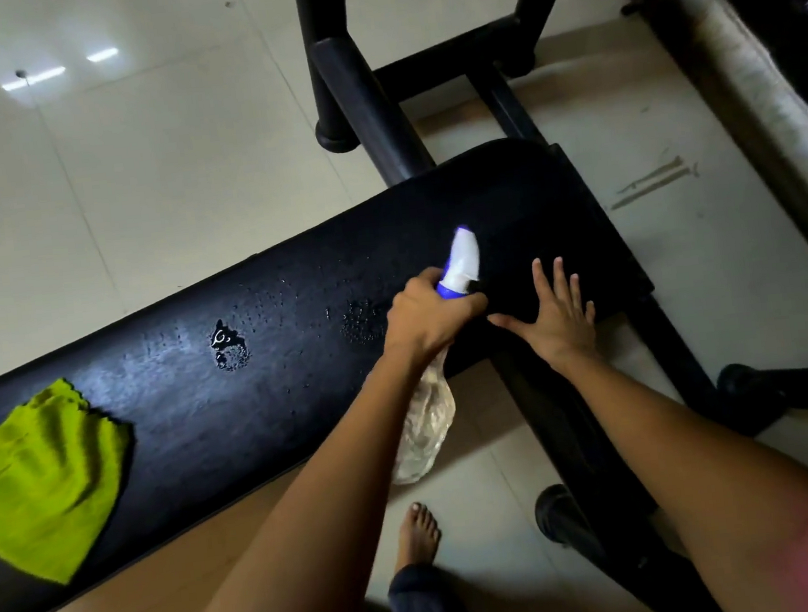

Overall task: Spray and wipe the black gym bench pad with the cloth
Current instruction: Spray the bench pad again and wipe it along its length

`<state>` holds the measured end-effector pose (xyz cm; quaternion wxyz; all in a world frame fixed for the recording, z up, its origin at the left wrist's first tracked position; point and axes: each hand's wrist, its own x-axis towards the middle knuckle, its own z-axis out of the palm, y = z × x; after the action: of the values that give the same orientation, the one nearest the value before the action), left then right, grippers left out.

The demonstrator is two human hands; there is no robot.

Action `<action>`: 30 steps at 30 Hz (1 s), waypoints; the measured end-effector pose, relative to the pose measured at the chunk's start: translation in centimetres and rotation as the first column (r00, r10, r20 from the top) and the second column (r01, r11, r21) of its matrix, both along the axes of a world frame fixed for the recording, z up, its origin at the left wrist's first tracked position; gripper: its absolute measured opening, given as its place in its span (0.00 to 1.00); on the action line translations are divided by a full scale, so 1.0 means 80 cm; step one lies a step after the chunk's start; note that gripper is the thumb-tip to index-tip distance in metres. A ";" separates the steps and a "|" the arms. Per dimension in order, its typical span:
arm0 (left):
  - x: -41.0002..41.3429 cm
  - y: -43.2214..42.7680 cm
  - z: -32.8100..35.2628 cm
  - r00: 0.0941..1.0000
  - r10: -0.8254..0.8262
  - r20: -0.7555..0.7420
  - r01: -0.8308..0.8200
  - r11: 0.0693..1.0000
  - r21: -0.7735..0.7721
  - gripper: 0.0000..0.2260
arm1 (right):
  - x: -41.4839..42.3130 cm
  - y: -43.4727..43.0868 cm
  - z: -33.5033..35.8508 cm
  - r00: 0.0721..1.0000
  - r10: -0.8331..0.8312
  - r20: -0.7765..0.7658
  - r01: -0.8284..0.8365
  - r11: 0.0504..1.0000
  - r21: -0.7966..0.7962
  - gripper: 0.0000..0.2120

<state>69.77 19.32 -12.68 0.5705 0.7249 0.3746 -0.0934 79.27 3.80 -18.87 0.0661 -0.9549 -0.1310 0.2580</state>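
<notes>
The black bench pad (260, 380) runs across the view from lower left to upper right, with spray droplets and a small puddle on its middle. A lime-green cloth (41, 478) lies flat on its left end. My left hand (430, 315) grips the neck of a clear spray bottle (426, 418) with a white and blue nozzle, which points at the pad's right end. My right hand (555, 312) rests flat on the pad with fingers spread, just right of the nozzle.
Black steel frame uprights (361, 106) and a crossbar stand beyond the pad's right end. A worn barbell or post (734, 51) slants along the right edge. Frame feet (745, 389) sit on the tiled floor near my bare foot (418, 533).
</notes>
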 end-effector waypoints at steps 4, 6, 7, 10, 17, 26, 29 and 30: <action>-0.052 0.039 0.029 0.954 0.225 0.196 -0.224 0.974 -0.026 0.08 | -0.037 0.027 0.017 0.996 0.070 -0.052 -0.068 0.997 0.036 0.40; -0.086 0.057 0.044 0.921 0.280 0.271 -0.289 0.957 -0.006 0.10 | -0.063 0.046 0.030 0.990 0.128 -0.065 -0.122 0.989 0.086 0.37; -0.105 0.065 0.055 0.907 0.291 0.304 -0.313 0.949 0.025 0.12 | -0.078 0.056 0.038 0.983 0.168 -0.067 -0.161 0.981 0.105 0.36; -0.163 0.093 0.088 0.880 0.302 0.365 -0.364 0.924 0.114 0.20 | -0.130 0.092 0.067 0.953 0.289 -0.087 -0.277 0.952 0.131 0.36; -0.320 0.192 0.152 0.866 0.380 0.325 -0.482 0.809 0.336 0.25 | -0.269 0.205 0.122 0.823 0.558 -0.105 -0.531 0.822 0.204 0.35; -0.554 0.348 0.169 0.783 0.565 0.260 -0.620 0.682 0.387 0.29 | -0.513 0.374 0.116 0.661 0.744 -0.099 -0.701 0.660 0.271 0.33; -0.628 0.395 0.150 0.747 0.601 0.284 -0.664 0.648 0.373 0.27 | -0.586 0.424 0.095 0.625 0.774 -0.107 -0.742 0.631 0.228 0.33; -0.649 0.409 0.143 0.734 0.613 0.293 -0.677 0.627 0.386 0.28 | -0.603 0.436 0.088 0.618 0.778 -0.110 -0.750 0.626 0.215 0.33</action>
<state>17.82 52.03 -1.22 0.3969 0.6614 0.5813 0.2591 31.03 38.67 -11.84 0.0328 -0.7704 -0.5371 0.3420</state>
